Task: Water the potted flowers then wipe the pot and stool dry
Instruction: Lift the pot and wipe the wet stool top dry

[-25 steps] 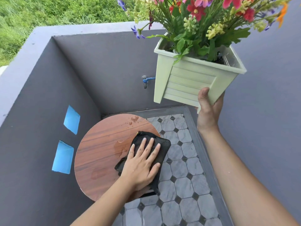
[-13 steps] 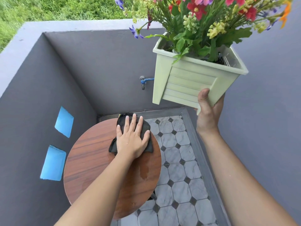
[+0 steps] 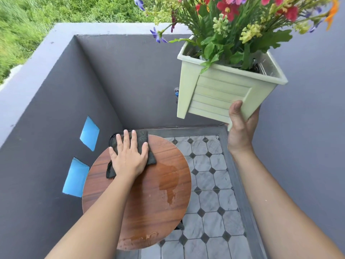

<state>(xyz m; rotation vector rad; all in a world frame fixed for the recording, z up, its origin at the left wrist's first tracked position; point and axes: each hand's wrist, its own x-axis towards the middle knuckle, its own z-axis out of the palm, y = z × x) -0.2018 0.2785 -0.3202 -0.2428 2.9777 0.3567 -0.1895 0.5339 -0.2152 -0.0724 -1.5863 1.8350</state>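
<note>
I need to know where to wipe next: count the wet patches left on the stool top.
2. One large wet patch sits right of centre on the stool, just beyond the black cloth under the left hand. A smaller one lies at the near edge. The left forearm may hide more.

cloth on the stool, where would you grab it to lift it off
Take the cloth by its near right corner, coming from the right. That corner lies flat and bare on the stool, past the left hand, which presses down on the cloth's middle. The far edge overhangs the stool beside the wall, a tighter place to reach. The right hand is busy holding the pot.
</note>
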